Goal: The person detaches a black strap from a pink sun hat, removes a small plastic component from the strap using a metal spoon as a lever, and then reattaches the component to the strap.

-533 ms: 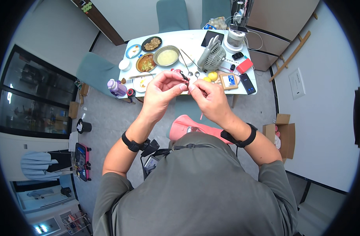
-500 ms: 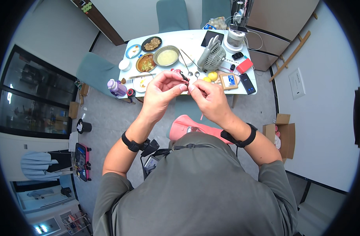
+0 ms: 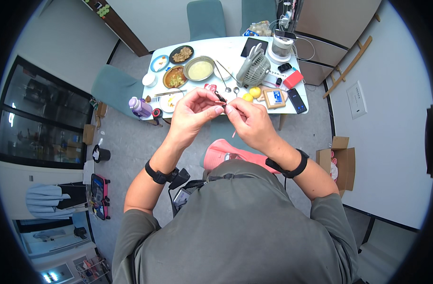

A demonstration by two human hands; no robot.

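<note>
- One white table [image 3: 226,48] stands beyond the person's hands and carries dishes, devices and a grey fan [image 3: 255,70], which sits well to the right of the hands.
- Farther back on the table, a metal bowl [image 3: 201,80] holds pale liquid; a white plate [image 3: 166,107] with scraps of food lies just beyond the left hand. Neither hand touches them.
- The person's left hand [image 3: 193,112] is raised between body and table, thumb and fingers closed on a small dark item [image 3: 220,97].
- The right hand [image 3: 252,118] meets it there, thumb and forefinger seemingly pinching the near end of the same item.
- Two yellow fruits [image 3: 255,92] rest past the right hand, and a red packet [image 3: 210,87] lies just past the left fingers, both untouched.
- The dark item sits between the two sets of fingertips, clear of the table; its exact kind is too small to tell.
- As a judgement, handling is under way: picking up is done, setting down is not. Whether anything on the item is finished cannot be told.
- A thin pink strip [image 3: 234,134] shows below the right hand; whether it joins the item is unclear.
</note>
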